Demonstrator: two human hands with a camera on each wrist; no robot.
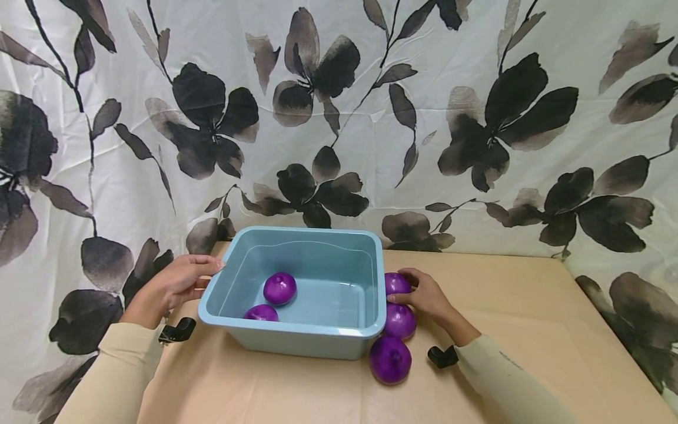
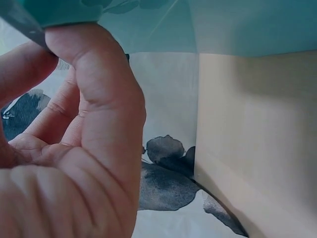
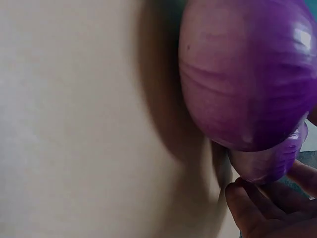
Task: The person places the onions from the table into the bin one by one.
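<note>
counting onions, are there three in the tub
No, the tub holds two onions; three more lie outside.

Fingers [image 2: 94, 89] on blue tub rim [image 2: 64, 12]

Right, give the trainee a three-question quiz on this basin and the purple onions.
1. How many purple onions lie inside the blue basin?
2. True or false: the left hand holds the basin's rim.
3. Which onion does the right hand touch: (a) rear onion, (b) middle onion, (c) front onion?

Key: 1. Two, the far onion and the near onion. 2. True. 3. (a).
</note>
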